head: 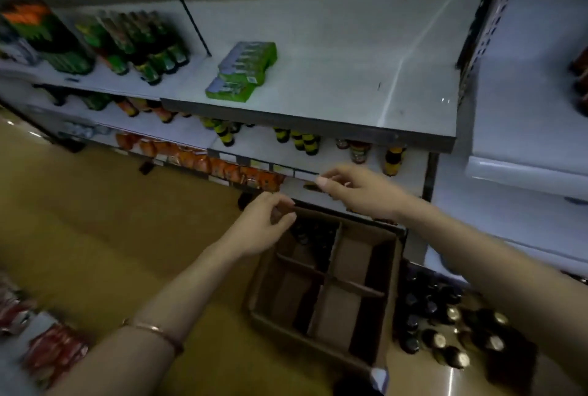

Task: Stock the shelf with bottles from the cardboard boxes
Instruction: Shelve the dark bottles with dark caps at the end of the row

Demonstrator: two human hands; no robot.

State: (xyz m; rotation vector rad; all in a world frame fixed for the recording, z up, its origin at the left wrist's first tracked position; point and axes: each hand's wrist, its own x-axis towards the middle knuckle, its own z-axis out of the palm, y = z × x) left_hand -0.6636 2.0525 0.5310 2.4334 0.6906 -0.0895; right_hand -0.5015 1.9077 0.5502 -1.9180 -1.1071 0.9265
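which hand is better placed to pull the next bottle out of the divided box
Left, probably. The left hand hovers at the cardboard box rim, right over the far cell where dark bottle tops show. The right hand reaches beyond the box toward the lower shelf.

The cardboard box (pixel 321 284) at lower centre is brown with darker brown dividers. Bottles (pixel 445 325) at lower right are dark with gold caps. Green packets (pixel 243 69) lie on the pale grey shelf (pixel 334 77). Orange packets (pixel 222 170) run mid-left, above a tan floor (pixel 95 220).
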